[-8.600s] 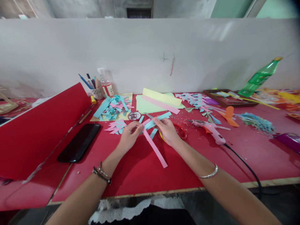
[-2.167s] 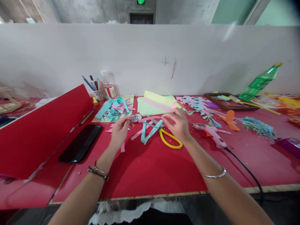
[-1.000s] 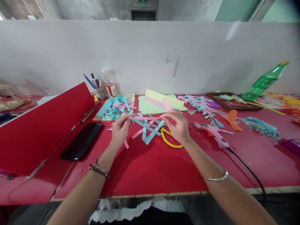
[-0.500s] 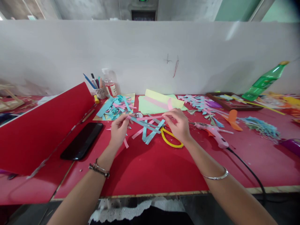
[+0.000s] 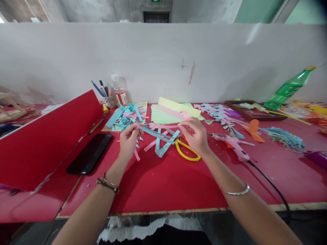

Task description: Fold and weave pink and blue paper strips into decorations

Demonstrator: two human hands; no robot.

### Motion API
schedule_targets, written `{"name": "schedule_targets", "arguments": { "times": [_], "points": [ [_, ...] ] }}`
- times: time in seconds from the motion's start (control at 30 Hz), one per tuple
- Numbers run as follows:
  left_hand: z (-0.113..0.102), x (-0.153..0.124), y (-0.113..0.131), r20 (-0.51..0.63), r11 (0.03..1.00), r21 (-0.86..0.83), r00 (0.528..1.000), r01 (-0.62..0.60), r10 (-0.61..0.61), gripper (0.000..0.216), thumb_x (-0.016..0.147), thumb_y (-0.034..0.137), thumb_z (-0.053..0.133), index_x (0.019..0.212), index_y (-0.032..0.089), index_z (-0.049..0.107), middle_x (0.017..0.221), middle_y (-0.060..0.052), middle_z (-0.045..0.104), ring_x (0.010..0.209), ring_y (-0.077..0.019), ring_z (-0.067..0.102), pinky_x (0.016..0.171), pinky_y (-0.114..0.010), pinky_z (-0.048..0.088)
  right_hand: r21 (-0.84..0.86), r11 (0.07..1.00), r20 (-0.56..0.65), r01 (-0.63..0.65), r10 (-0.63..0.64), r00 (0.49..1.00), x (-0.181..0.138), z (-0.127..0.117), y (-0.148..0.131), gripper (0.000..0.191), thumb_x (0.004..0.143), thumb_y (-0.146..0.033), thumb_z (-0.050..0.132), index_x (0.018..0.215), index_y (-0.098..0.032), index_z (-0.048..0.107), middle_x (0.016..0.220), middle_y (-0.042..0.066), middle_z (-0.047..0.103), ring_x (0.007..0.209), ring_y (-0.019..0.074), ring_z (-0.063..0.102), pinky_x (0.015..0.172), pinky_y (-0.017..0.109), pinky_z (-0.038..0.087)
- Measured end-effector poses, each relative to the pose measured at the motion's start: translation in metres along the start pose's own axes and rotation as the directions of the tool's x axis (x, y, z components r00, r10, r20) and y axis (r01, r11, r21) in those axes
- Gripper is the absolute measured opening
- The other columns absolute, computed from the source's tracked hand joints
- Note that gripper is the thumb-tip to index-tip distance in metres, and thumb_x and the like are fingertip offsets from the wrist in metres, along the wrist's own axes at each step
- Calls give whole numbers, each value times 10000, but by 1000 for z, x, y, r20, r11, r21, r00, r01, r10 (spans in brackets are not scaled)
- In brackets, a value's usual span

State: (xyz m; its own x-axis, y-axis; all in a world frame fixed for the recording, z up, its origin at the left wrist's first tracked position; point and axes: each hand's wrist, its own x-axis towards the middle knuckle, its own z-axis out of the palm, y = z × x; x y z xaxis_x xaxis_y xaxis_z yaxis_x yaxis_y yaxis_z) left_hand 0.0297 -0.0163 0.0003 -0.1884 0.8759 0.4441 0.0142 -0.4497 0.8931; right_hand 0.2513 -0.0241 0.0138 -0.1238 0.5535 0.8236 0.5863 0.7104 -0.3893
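Observation:
My left hand (image 5: 129,142) and my right hand (image 5: 196,135) each pinch one end of a pink paper strip (image 5: 163,126), stretched level between them above the red table (image 5: 163,183). The left hand also pinches the end of a blue paper strip (image 5: 158,134) that slants down to the right under the pink one. More blue strips (image 5: 163,144) and a pink one lie crossed on the table below. Yellow-handled scissors (image 5: 186,152) rest just under my right hand.
A black phone (image 5: 89,153) lies left, beside a raised red sheet (image 5: 43,143). A pink glue gun (image 5: 233,144) with its black cord lies right. Cut paper scraps (image 5: 126,115), yellow and green sheets (image 5: 171,112), a pen cup (image 5: 106,98), a tray (image 5: 252,110) and a green bottle (image 5: 287,86) stand behind.
Earlier my hands worked strips low over the table, and the right hand reached by the scissors. Now a pink strip is held taut between both hands; in the last second they barely moved.

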Motion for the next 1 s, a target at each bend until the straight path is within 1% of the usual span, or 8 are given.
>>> {"name": "schedule_targets", "arguments": {
  "times": [0.2, 0.4, 0.6, 0.8, 1.0],
  "points": [
    [1, 0, 1, -43, 1000, -16, 999, 17, -18, 172, 667, 142, 475, 748, 151, 626, 511, 39, 510, 446, -49, 390, 448, -166, 330, 12, 1000, 20, 22, -22, 1000, 1, -1, -1, 86, 782, -188, 487, 748, -204, 564, 707, 16, 553, 714, 148, 486, 687, 306, 390],
    [1, 1, 3, -74, 999, -25, 997, 29, -31, 164, 656, 145, 472, 727, 152, 620, 516, 41, 508, 436, -45, 384, 443, -163, 326, 20, 1000, 36, 14, -15, 999, 1, -1, 0, 87, 782, -189, 485, 750, -202, 565, 710, 20, 546, 719, 150, 486, 693, 307, 392],
    [0, 2, 1, -70, 999, -36, 997, 23, -25, 163, 671, 164, 478, 735, 161, 628, 513, 44, 500, 434, -42, 380, 438, -159, 322, 30, 1000, 62, 1, -3, 998, 0, -1, 1, 88, 777, -196, 489, 756, -198, 574, 720, 22, 543, 727, 149, 487, 696, 303, 395],
    [-1, 2, 0, -71, 999, -36, 997, 20, -23, 142, 680, 181, 492, 729, 166, 625, 520, 43, 507, 432, -44, 382, 438, -163, 328, 56, 998, 30, 0, -2, 1000, 2, -2, 0, 86, 778, -197, 487, 740, -202, 564, 715, 17, 546, 724, 148, 493, 692, 304, 397],
    [-1, 3, 1, -77, 999, -24, 996, 32, -33, 141, 681, 192, 494, 731, 164, 623, 523, 38, 501, 435, -52, 384, 438, -170, 330, 26, 1000, 65, -8, 6, 998, 2, -1, 0, 97, 788, -215, 475, 754, -210, 565, 720, 20, 542, 724, 155, 486, 693, 317, 396]
  ]
}}
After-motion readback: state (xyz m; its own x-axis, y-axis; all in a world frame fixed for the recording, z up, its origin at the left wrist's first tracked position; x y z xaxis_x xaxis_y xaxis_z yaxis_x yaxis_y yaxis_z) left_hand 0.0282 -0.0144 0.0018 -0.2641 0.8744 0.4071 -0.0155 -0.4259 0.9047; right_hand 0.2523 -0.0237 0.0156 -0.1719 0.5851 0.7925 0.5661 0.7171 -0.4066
